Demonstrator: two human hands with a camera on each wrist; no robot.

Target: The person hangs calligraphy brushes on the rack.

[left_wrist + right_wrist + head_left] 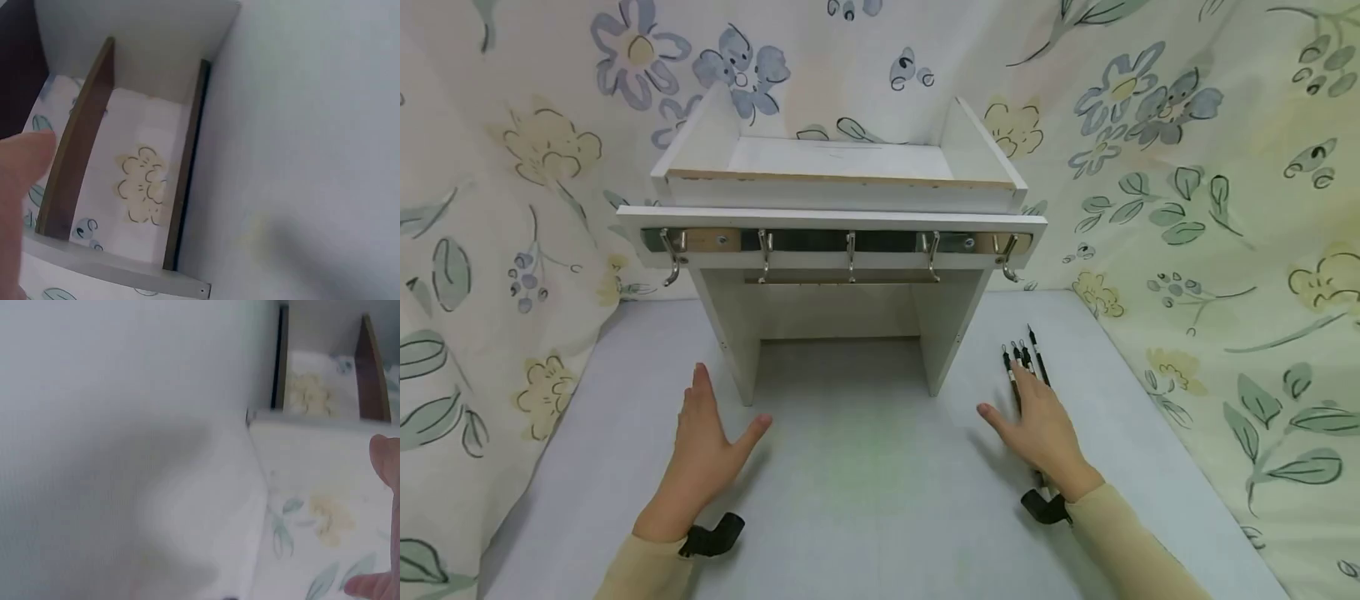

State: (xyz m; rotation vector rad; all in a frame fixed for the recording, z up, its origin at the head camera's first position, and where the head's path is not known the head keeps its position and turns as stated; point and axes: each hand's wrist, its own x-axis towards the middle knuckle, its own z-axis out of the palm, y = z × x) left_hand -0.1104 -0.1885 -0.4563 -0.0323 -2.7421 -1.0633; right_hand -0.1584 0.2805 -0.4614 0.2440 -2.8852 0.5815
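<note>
A white shelf unit (955,325) stands on the table, with a rail of several metal hooks (851,254) along its front. My left hand (703,458) hovers in front of its left side, fingers straight and thumb spread, holding nothing. On the right, my right hand (1041,429) is held out with its thumb apart and nothing visible in its grasp. Beneath and beyond it lie several thin black sticks (1037,354) with small looped ends, partly hidden by the hand. In the left wrist view, the shelf's brown-edged board (75,144) appears beside a blurred finger.
The white tabletop (865,492) spreads around the unit. Flower-patterned cloth (1210,275) hangs behind and at both sides. An open-topped compartment (842,158) forms the unit's upper part. Each wrist carries a black camera mount (715,535).
</note>
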